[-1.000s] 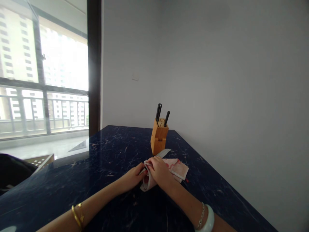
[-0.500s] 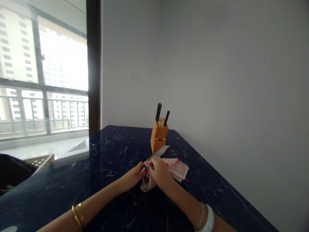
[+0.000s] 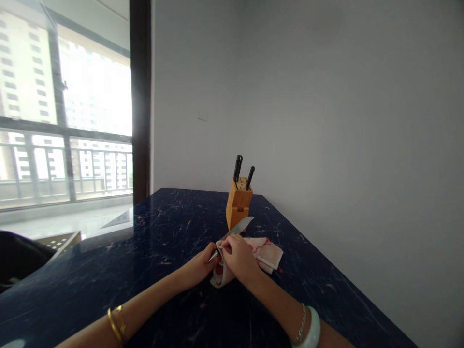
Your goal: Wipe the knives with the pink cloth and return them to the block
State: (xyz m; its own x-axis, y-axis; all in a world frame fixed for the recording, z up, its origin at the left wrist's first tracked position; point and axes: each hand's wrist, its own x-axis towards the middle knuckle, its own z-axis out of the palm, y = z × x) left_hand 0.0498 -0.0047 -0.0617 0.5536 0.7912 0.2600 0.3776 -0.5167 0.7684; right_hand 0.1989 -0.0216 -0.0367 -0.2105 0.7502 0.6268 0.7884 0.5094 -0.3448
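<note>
My left hand [image 3: 203, 262] is closed around the handle of a kitchen knife [image 3: 241, 225], whose bare blade points away and to the right. My right hand [image 3: 236, 253] pinches a pink and white cloth [image 3: 268, 253] with red markings against the knife, close to where blade meets handle. Part of the cloth hangs below the fingers, and the rest spreads to the right of the hand. Most of the knife handle is hidden by my fingers and the cloth. Just beyond the blade tip stands a wooden knife block [image 3: 239, 203] with black-handled knives in its top.
The dark blue marbled table [image 3: 174, 217] stretches forward to the grey wall [image 3: 326, 121]. On the left are a large window [image 3: 94, 96] and, lower down, a black object [image 3: 21, 256] beside a tan perforated panel [image 3: 68, 241].
The knife blade has tilted up very slightly. Both hands keep their hold in almost the same place, and the knife block has not moved.
</note>
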